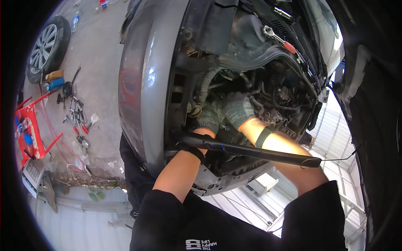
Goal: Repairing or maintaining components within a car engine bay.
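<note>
Both my hands reach down into the engine bay of a grey car, in grey knit gloves with orange cuffs. My left hand [209, 119] is low beside the ribbed hose [206, 83]; its fingers are lost in shadow among the parts. Close on its right, my right hand [238, 108] bends downward, fingertips hidden below the engine parts. What either hand touches or holds cannot be made out. A long black bar [255, 152] with a small blue light crosses over my forearms. Bright light falls on my right forearm.
A red-handled ratchet [280, 40] and a metal socket tool [284, 14] lie along the bay's far right edge. The grey bumper [153, 92] borders the left. On the floor are a wheel [49, 46], scattered hand tools [76, 112] and a red stand [35, 136]. A dark panel [356, 88] rises at right.
</note>
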Demonstrator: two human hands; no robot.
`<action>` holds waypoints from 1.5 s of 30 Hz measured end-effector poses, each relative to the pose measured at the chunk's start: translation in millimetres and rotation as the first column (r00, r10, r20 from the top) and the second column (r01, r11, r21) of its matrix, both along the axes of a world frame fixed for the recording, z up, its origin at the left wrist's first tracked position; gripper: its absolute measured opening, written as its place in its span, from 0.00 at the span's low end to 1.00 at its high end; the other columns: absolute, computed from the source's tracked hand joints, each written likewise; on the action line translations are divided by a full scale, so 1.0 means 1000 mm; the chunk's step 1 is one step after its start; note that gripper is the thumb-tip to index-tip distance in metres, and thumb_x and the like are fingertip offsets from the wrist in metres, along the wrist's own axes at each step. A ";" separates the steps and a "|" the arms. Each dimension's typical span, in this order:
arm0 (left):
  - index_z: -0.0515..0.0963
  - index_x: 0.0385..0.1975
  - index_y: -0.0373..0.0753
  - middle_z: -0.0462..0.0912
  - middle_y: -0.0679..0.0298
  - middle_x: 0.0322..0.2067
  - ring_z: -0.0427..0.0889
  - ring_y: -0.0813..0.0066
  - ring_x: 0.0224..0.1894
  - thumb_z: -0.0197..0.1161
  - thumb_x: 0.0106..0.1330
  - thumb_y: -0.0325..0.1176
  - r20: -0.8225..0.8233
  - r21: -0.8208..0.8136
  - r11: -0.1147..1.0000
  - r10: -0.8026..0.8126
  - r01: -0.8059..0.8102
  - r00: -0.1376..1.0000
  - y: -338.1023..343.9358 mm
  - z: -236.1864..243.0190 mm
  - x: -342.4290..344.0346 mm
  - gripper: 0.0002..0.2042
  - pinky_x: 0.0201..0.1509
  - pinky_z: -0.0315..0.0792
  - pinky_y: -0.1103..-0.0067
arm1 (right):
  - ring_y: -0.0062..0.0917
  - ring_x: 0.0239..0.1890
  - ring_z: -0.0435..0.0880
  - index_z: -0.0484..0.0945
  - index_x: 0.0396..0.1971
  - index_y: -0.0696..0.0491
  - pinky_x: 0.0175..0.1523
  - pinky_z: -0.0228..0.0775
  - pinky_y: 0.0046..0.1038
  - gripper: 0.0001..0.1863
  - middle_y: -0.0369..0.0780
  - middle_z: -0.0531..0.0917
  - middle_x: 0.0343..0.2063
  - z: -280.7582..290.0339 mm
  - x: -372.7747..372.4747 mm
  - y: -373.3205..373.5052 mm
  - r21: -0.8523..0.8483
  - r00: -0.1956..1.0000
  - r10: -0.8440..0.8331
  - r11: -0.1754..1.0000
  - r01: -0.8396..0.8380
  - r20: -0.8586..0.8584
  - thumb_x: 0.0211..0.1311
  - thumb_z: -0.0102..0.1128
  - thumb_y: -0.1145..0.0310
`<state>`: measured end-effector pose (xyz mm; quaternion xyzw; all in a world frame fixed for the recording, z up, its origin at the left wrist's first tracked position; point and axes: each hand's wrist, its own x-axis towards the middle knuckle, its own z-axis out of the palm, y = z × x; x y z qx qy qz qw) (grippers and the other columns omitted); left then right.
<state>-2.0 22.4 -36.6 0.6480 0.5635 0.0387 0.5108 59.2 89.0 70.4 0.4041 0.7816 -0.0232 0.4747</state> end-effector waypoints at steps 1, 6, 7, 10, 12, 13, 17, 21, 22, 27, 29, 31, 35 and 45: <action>0.67 0.72 0.42 0.73 0.50 0.68 0.74 0.52 0.68 0.58 0.72 0.45 -0.086 0.016 0.997 -0.080 0.081 0.993 0.005 0.012 0.005 0.30 0.70 0.69 0.62 | 0.43 0.48 0.90 0.90 0.40 0.51 0.51 0.83 0.41 0.13 0.50 0.89 0.44 -0.004 0.013 -0.003 0.051 0.993 -0.110 0.992 0.112 -0.054 0.68 0.58 0.63; 0.67 0.72 0.42 0.73 0.49 0.67 0.74 0.51 0.67 0.59 0.71 0.42 -0.301 0.139 0.985 -0.056 0.102 0.952 -0.012 0.014 -0.003 0.29 0.70 0.70 0.62 | 0.43 0.50 0.89 0.89 0.43 0.53 0.51 0.83 0.43 0.15 0.50 0.89 0.46 0.004 -0.004 0.015 -0.107 0.953 -0.301 0.947 0.303 0.033 0.67 0.55 0.64; 0.67 0.72 0.42 0.73 0.48 0.67 0.74 0.52 0.67 0.59 0.70 0.40 -0.277 0.070 0.992 -0.081 0.105 0.958 -0.012 0.010 -0.005 0.30 0.70 0.70 0.62 | 0.43 0.51 0.89 0.89 0.45 0.53 0.52 0.83 0.43 0.16 0.49 0.89 0.47 0.004 -0.008 0.020 -0.080 0.945 -0.321 0.942 0.326 0.067 0.67 0.56 0.63; 0.66 0.72 0.42 0.73 0.48 0.66 0.74 0.53 0.68 0.61 0.69 0.37 -0.200 0.017 0.999 -0.045 0.049 0.979 -0.015 0.004 -0.004 0.31 0.70 0.70 0.63 | 0.44 0.52 0.88 0.89 0.48 0.51 0.54 0.82 0.43 0.17 0.49 0.88 0.49 0.003 -0.013 0.033 -0.013 0.885 -0.442 0.894 0.448 0.144 0.67 0.56 0.64; 0.66 0.72 0.42 0.73 0.48 0.66 0.74 0.53 0.68 0.63 0.68 0.36 -0.145 0.039 0.999 0.018 -0.012 0.989 -0.018 0.003 0.004 0.31 0.70 0.70 0.63 | 0.45 0.52 0.88 0.88 0.48 0.52 0.55 0.81 0.42 0.17 0.49 0.87 0.50 -0.013 0.009 0.038 0.024 0.835 -0.541 0.840 0.542 0.097 0.67 0.55 0.66; 0.67 0.72 0.42 0.74 0.49 0.65 0.74 0.53 0.67 0.63 0.67 0.37 -0.181 0.090 0.996 0.006 0.011 0.984 -0.015 0.005 0.013 0.31 0.69 0.71 0.62 | 0.47 0.56 0.86 0.87 0.52 0.49 0.58 0.80 0.42 0.17 0.47 0.86 0.55 -0.032 0.041 0.048 -0.007 0.862 -0.501 0.864 0.503 0.084 0.70 0.55 0.61; 0.67 0.71 0.44 0.74 0.52 0.63 0.74 0.51 0.66 0.67 0.65 0.42 -0.216 0.034 0.998 -0.039 0.048 0.976 -0.015 0.015 -0.001 0.33 0.68 0.71 0.59 | 0.45 0.53 0.88 0.88 0.49 0.51 0.53 0.81 0.41 0.16 0.47 0.88 0.51 -0.012 0.018 0.035 -0.102 0.917 -0.366 0.918 0.384 0.159 0.69 0.57 0.62; 0.66 0.71 0.45 0.73 0.53 0.62 0.74 0.50 0.65 0.70 0.64 0.45 -0.240 0.139 0.988 0.094 -0.062 0.966 -0.031 -0.008 0.005 0.35 0.67 0.71 0.57 | 0.41 0.45 0.91 0.90 0.42 0.54 0.44 0.83 0.39 0.13 0.45 0.91 0.41 0.026 -0.018 0.016 -0.095 0.920 -0.327 0.931 0.353 0.214 0.65 0.60 0.67; 0.67 0.70 0.45 0.75 0.53 0.60 0.76 0.51 0.63 0.70 0.63 0.46 -0.228 0.164 0.986 0.075 -0.038 0.971 -0.029 0.001 0.003 0.35 0.65 0.73 0.59 | 0.41 0.45 0.91 0.90 0.42 0.54 0.44 0.83 0.39 0.13 0.45 0.91 0.41 0.032 -0.014 0.011 -0.087 0.918 -0.335 0.929 0.360 0.214 0.65 0.60 0.67; 0.71 0.66 0.44 0.81 0.54 0.54 0.83 0.53 0.55 0.69 0.66 0.43 -0.144 -0.020 0.995 0.089 -0.093 0.986 -0.007 -0.008 0.003 0.29 0.58 0.78 0.66 | 0.42 0.40 0.92 0.90 0.38 0.53 0.42 0.84 0.42 0.12 0.48 0.91 0.36 0.036 0.003 0.024 -0.021 0.981 -0.190 0.982 0.190 -0.027 0.61 0.61 0.66; 0.74 0.62 0.45 0.84 0.55 0.51 0.86 0.54 0.50 0.65 0.69 0.37 -0.283 0.181 0.976 0.170 -0.122 0.944 -0.022 0.015 0.022 0.22 0.52 0.81 0.67 | 0.42 0.44 0.91 0.91 0.37 0.51 0.45 0.84 0.42 0.11 0.47 0.91 0.39 0.045 0.016 0.036 -0.066 0.941 -0.336 0.939 0.338 0.039 0.63 0.61 0.68; 0.75 0.61 0.44 0.84 0.54 0.51 0.86 0.53 0.51 0.63 0.69 0.34 -0.197 0.201 0.959 0.240 -0.201 0.951 -0.037 0.017 0.015 0.20 0.51 0.81 0.66 | 0.42 0.45 0.91 0.91 0.37 0.51 0.45 0.84 0.42 0.11 0.47 0.91 0.40 0.027 0.014 0.007 -0.043 0.930 -0.368 0.929 0.368 0.018 0.63 0.61 0.68; 0.77 0.58 0.42 0.84 0.52 0.48 0.86 0.54 0.49 0.60 0.69 0.30 -0.128 0.145 0.963 0.246 -0.227 0.961 -0.028 0.000 0.007 0.17 0.50 0.81 0.63 | 0.42 0.47 0.90 0.91 0.39 0.51 0.48 0.84 0.41 0.12 0.47 0.90 0.42 0.027 0.013 0.028 -0.044 0.952 -0.303 0.953 0.301 -0.035 0.62 0.61 0.69; 0.79 0.57 0.41 0.84 0.50 0.53 0.86 0.54 0.53 0.63 0.68 0.36 -0.226 0.166 0.965 0.237 -0.202 0.945 -0.021 0.015 0.010 0.18 0.52 0.81 0.61 | 0.43 0.49 0.90 0.91 0.42 0.53 0.52 0.83 0.42 0.15 0.48 0.90 0.43 0.040 -0.003 -0.002 0.019 0.921 -0.375 0.925 0.379 -0.102 0.60 0.62 0.63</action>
